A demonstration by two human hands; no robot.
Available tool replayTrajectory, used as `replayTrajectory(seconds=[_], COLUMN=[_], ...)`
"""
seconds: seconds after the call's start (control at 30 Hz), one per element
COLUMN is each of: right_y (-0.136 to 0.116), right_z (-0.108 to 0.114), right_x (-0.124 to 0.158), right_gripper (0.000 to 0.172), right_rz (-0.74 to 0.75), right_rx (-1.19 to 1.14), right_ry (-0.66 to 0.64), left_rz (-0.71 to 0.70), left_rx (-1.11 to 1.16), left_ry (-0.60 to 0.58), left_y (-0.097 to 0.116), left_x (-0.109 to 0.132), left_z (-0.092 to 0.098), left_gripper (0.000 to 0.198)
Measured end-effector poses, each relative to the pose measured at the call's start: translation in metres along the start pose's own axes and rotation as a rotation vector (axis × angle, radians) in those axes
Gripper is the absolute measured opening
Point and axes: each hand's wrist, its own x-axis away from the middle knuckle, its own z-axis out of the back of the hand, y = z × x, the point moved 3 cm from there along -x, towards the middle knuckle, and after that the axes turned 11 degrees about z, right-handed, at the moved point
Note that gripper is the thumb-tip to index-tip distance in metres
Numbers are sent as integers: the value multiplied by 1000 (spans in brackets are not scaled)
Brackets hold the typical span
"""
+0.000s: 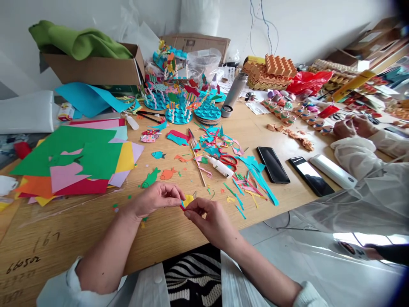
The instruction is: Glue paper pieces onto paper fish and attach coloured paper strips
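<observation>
Between the fingertips of my left hand (162, 198) and my right hand (207, 217) is a small red and blue strip (182, 206), probably paper or felt. Both hands are closed in a pinch on it, low over the table's front edge. A yellow piece (189, 199) lies just behind the fingertips. Beyond my left hand rest a green fish cutout (151, 178), an orange fish cutout (168, 173) and a blue fish cutout (158, 154). A white glue bottle (220, 166) lies among colored scraps, with red-handled scissors (228, 161) beside it.
Colored sheets (92, 149) are piled at left. Behind stand blue fish-decorated crafts (179, 113) and a metal flask (234, 91). A black phone (273, 164), another phone (310, 175) and a white device (333, 171) lie at right, near another person's hands (354, 126).
</observation>
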Motion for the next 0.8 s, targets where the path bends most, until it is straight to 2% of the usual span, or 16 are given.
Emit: replayTrajectory(seconds=[0.13, 0.23, 0.4, 0.47, 0.67, 0.8], right_y=[20, 29, 35, 35, 33, 37], right_z=[-5, -6, -11, -14, -19, -22], right_x=[-2, -4, -4, -4, -5, -4], right_gripper=[17, 19, 24, 26, 30, 31], right_rz=[-171, -238, -332, -353, -354, -339], right_rx=[-78, -142, -297, -355, -413, -396], right_ry=[52, 81, 110, 124, 125, 131], left_rz=[10, 24, 33, 21, -40, -65], left_rx=[-58, -104, -168, -177, -199, -245], left_ry=[57, 97, 236, 259, 203, 261], left_y=[-1, -7, -17, -17, -17, -15], left_x=[-3, -8, -13, -13, -14, -15], left_z=[-4, -5, 1, 2, -3, -5], left_gripper=[18, 19, 24, 25, 20, 16])
